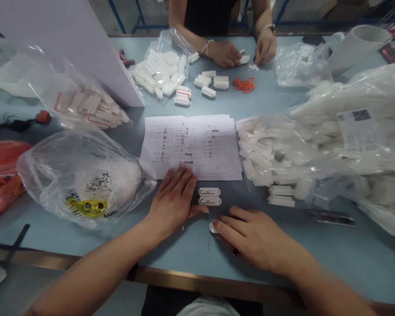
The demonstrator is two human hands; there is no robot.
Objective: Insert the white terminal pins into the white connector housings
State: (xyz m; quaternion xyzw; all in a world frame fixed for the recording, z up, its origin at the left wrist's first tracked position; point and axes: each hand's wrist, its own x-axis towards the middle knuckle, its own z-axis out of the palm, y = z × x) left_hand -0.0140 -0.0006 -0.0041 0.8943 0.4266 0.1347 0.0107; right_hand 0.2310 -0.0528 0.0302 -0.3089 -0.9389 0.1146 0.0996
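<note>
My left hand (174,202) lies flat and open on the pale blue table (180,250), its fingertips on the lower edge of a printed sheet of diagrams (190,147). Just right of that hand sit two perforated white plastic strips (209,196), one above the other. My right hand (250,235) is lower and further right, with its fingertips over a small white plastic piece (213,227). A dark object (235,251) pokes out beneath this hand. My right thumb is hidden, so its grip is unclear.
A co-worker's hands (240,55) work at the far side among white plastic parts and orange clips (245,84). Large clear bags of white parts (316,149) fill the right side. Another bag (85,175) lies left, and a metal tool (331,217) lies right.
</note>
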